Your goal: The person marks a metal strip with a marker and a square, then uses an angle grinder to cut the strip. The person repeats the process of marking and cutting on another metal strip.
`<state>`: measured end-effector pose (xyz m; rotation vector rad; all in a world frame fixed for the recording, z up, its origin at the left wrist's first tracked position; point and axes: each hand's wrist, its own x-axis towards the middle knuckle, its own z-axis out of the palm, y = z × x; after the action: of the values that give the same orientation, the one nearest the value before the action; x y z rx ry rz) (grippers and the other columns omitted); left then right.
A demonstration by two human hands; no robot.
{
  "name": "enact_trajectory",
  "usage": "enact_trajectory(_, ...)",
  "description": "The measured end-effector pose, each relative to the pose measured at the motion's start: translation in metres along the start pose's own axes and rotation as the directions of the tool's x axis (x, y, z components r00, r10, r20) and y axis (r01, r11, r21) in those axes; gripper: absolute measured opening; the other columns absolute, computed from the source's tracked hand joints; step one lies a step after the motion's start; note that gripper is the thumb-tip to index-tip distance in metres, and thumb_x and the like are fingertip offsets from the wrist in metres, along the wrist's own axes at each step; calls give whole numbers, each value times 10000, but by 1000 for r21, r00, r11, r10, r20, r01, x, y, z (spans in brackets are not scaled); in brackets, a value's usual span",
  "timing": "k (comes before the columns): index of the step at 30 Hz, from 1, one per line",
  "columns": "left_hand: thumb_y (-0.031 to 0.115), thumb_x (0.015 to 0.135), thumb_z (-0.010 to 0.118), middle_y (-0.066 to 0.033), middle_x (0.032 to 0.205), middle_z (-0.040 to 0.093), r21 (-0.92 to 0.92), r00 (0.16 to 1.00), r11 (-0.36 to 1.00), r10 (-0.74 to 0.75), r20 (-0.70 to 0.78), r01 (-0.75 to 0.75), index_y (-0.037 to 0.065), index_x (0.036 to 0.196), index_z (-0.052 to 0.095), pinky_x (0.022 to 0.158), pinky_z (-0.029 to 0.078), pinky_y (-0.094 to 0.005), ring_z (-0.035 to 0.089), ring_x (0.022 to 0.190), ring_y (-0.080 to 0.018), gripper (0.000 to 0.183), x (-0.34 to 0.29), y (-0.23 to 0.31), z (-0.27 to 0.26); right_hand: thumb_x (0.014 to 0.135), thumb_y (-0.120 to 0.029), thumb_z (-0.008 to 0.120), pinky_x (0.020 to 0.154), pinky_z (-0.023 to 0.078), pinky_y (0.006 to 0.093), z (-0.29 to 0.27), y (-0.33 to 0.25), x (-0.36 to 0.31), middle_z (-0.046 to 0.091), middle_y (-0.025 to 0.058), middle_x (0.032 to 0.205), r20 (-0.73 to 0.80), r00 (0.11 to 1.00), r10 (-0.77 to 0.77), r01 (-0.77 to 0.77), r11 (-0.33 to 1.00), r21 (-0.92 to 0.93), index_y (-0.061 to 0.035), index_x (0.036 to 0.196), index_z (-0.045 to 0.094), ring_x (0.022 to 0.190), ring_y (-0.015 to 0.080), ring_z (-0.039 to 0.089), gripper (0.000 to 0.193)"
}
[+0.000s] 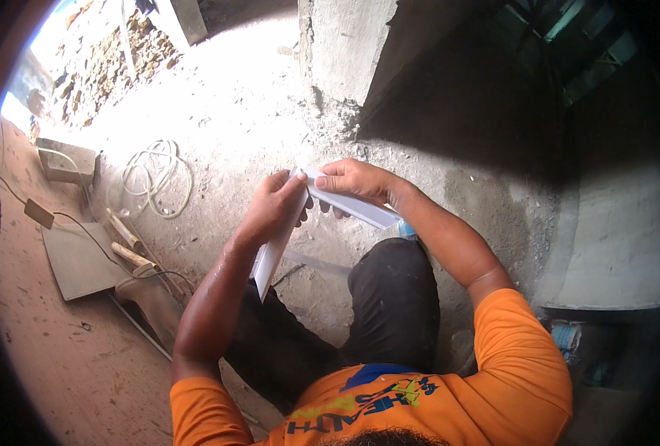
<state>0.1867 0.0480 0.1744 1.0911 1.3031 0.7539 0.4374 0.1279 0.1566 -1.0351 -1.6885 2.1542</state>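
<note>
Two white plastic trim strips meet at an angle in front of me, their ends together between my thumbs. The left strip (270, 260) slopes down toward my left thigh and ends in a slanted point. Toward my right knee runs the other strip (371, 213), with a ridge along its length. My left hand (272, 202) is closed around the left strip, thumb pressed near the joint. My right hand (359, 181) grips the right strip from above, its fingertips showing underneath. Whether the ends are fastened or only touching, I cannot tell.
A coil of pale hose (155, 178) lies on the dusty floor at left. Near it are a concrete block (66, 160), a flat board (85, 256) and wooden handles (125, 232). A concrete pillar (345, 52) stands ahead; a grey slab (612, 253) is at right.
</note>
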Motion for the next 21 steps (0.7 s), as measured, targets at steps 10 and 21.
enact_trajectory(10,475,1269,520,-158,974,782,-353,998,935,-6,69,30,-14,1262,696,722,636,-443,766,792,-266,519,10,-13,-21,1232,-443,682,652,692,338,1,11,9,824,172,1026,8,995,-98,88,922,377,2,1334,733,754,206,831,460)
enact_trajectory(21,365,1234,562,-145,1173,841,40,994,999,19,-104,-15,10,1372,766,913,657,-411,817,1012,-260,432,65,-86,-50,1244,-346,667,793,746,447,-5,25,14,799,191,1305,-218,956,-196,283,807,518,-64,1544,603,1002,285,862,417)
